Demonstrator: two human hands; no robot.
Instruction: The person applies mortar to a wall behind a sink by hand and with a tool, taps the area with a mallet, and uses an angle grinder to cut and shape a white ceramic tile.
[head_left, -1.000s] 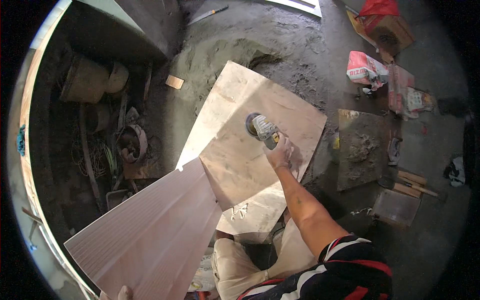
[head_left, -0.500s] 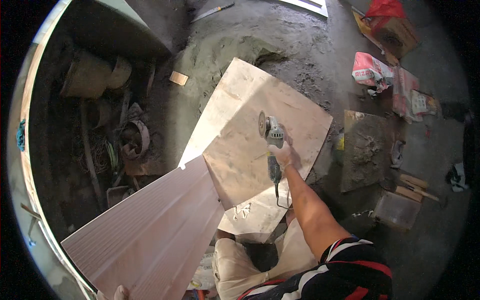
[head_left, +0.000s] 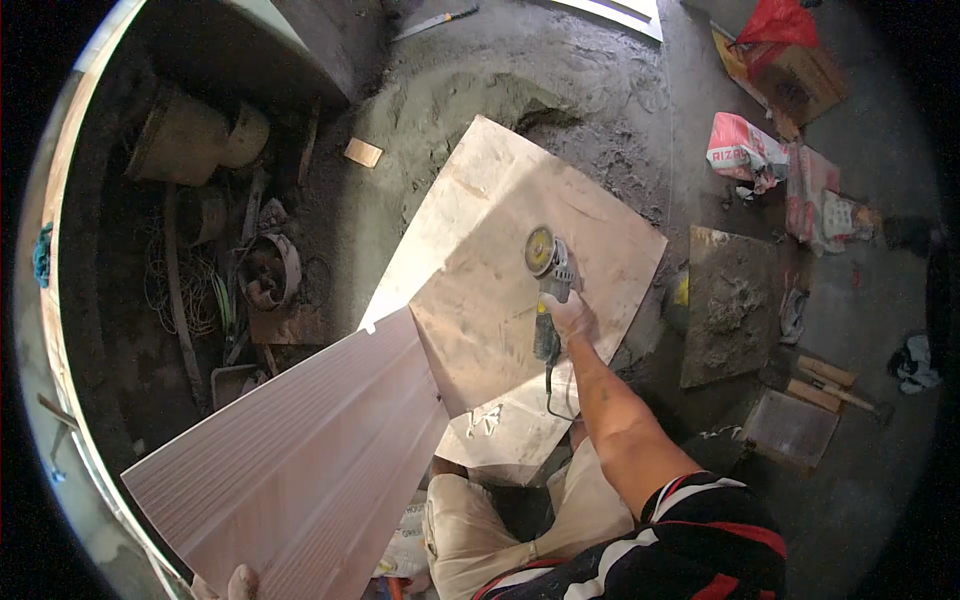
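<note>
My right hand (head_left: 570, 315) is wrapped round the body of an angle grinder (head_left: 552, 275). Its round disc (head_left: 540, 251) faces up, and the cord hangs toward my knees. Below it lies a plywood sheet (head_left: 540, 180), with the grinder held over its middle. On my left is a long, pale wood-grain tile (head_left: 300, 450), its far end against the plywood and a small notch at its far corner. My left hand (head_left: 240, 582) grips the tile's near edge at the bottom of the view; only some fingers show.
A mortar-covered board (head_left: 730, 300) lies to the right, near a hammer (head_left: 840, 385) and a grey square slab (head_left: 790, 427). Torn cement bags (head_left: 745, 150) and a cardboard box (head_left: 795, 85) sit far right. Buckets (head_left: 180, 140) stand at the left. Rough mortar (head_left: 460, 90) covers the far floor.
My right hand has rolled the grinder so its disc, seen nearly edge-on before, now shows its face. The grinder has shifted slightly right. My left hand and the tile stay put.
</note>
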